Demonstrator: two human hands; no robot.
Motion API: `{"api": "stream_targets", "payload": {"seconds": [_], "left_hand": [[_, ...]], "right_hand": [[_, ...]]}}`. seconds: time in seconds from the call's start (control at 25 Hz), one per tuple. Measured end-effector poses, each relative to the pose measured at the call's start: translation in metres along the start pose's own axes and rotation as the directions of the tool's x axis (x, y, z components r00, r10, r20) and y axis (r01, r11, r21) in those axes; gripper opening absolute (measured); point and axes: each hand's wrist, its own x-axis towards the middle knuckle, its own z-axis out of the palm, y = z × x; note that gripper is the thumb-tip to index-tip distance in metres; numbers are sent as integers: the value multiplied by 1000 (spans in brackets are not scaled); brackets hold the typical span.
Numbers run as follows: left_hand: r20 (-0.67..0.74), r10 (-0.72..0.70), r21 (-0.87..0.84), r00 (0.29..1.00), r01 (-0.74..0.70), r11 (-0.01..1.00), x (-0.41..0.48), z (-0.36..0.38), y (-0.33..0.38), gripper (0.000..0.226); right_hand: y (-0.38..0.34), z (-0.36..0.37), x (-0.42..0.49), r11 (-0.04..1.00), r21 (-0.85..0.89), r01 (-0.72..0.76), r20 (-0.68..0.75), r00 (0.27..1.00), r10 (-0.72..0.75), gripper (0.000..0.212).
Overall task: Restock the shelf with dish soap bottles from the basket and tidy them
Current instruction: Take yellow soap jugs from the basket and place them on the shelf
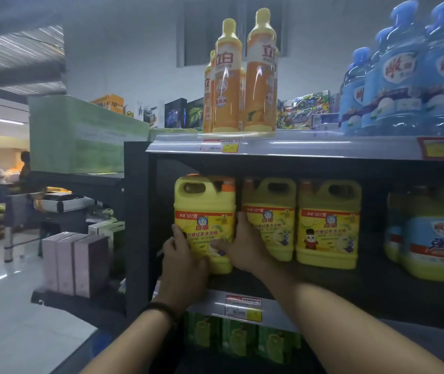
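Observation:
A yellow dish soap jug (204, 209) with an orange cap stands at the left end of the middle shelf (310, 282). My left hand (184, 261) grips its lower left side. My right hand (242, 248) wraps its lower right edge, fingers between it and the neighbouring yellow jug (269, 217). A third yellow jug (329, 222) stands further right. The basket is out of view.
Tall orange soap bottles (239, 82) and blue bottles (410, 76) stand on the top shelf. Blue-labelled jugs (437, 238) fill the middle shelf's right. Green packs (239, 338) sit on the shelf below. Pink boxes (75, 265) and people are at left.

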Motion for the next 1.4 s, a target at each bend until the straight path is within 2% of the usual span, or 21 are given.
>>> {"api": "stream_targets", "payload": {"seconds": [0.16,0.32,0.44,0.56,0.72,0.8,0.88,0.96,1.04,1.16,1.28,1.4], "left_hand": [[33,21,135,999,-25,991,4,4,-10,100],[101,9,161,995,-25,987,5,-4,-8,96],[54,84,170,995,-92,981,-6,-12,-1,69],[-22,237,232,971,-226,946,-34,-22,9,49],[-21,366,147,930,-360,921,-101,-20,23,28],[36,381,105,924,-382,918,-142,-8,25,24],[148,362,75,920,-376,924,-182,10,18,25],[283,339,78,897,-374,924,-226,36,9,26],[430,287,88,856,-356,930,-271,63,-4,23],[661,193,118,726,-354,928,-334,102,-31,16],[822,97,155,561,-384,910,-386,132,-58,22],[911,-37,217,411,-400,890,-432,162,-85,50]], "right_hand": [[-2,13,9,998,-53,-37,-13,999,36,68],[-5,12,10,994,-74,-74,22,997,76,66],[-11,5,-1,987,-137,-78,11,997,80,62],[-12,-18,-28,990,-138,1,-41,999,-7,64],[7,-57,-96,984,-125,127,-45,990,-133,36],[23,-79,-139,991,-93,98,3,995,-98,25],[37,-100,-186,992,-104,70,68,996,-63,20],[63,-119,-237,991,-127,41,69,997,-32,17],[94,-130,-291,988,-135,-76,91,992,89,18],[151,-138,-367,930,-210,-301,136,933,332,23],[210,-137,-442,824,-288,-487,164,823,544,26],[273,-122,-516,685,-371,-627,185,673,716,27]]}}
